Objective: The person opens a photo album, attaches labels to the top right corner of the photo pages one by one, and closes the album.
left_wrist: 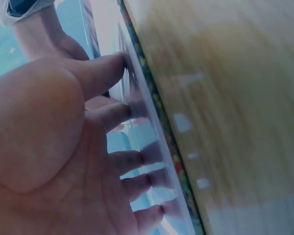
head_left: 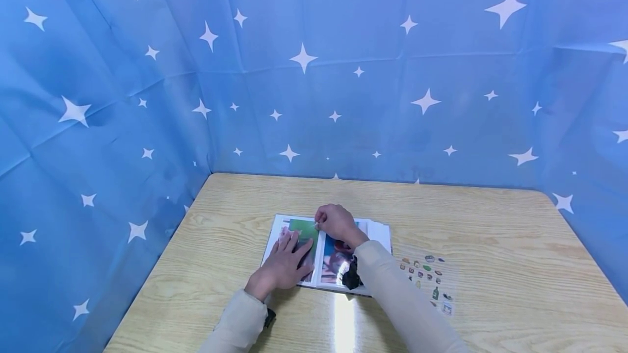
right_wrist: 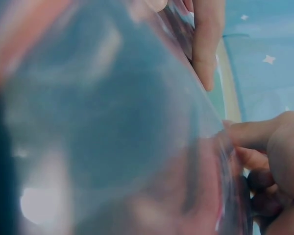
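Open glossy photo album (head_left: 324, 266) lying mid-table on pale wooden table (head_left: 490, 222). Left hand (head_left: 287, 263) spread flat, pressing left page; right hand (head_left: 336, 222) pinching thin clear film (right_wrist: 137, 122) at top edge. Likely light, floppy, slippery, crease-prone; best taken by corner.

Blue curtain (head_left: 314, 97) scattered with white stars is hanging behind the pale wood-grain table (head_left: 490, 244); on it, an album (head_left: 324, 255) is showing green, blue and red photos, beige sleeves (head_left: 392, 298) lying across
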Available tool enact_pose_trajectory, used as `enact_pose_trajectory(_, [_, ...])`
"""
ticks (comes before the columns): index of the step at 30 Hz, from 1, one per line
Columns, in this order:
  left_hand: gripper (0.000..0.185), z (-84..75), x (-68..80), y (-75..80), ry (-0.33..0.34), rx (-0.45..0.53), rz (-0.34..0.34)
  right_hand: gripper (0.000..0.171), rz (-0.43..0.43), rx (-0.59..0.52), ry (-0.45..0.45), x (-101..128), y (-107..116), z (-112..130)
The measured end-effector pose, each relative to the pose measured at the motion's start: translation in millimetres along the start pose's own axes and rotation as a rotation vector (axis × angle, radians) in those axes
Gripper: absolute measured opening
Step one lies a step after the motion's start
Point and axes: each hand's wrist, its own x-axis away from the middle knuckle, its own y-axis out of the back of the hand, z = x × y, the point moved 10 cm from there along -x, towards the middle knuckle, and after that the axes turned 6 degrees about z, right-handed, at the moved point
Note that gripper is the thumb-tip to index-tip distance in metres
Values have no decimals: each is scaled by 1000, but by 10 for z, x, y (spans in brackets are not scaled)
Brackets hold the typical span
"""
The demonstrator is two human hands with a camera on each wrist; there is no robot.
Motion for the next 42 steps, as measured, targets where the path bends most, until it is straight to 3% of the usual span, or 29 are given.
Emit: enact_pose_trajectory(42, [57,-29,39,50,-20,35,-24,8,-86,-83,-16,54,51,-19])
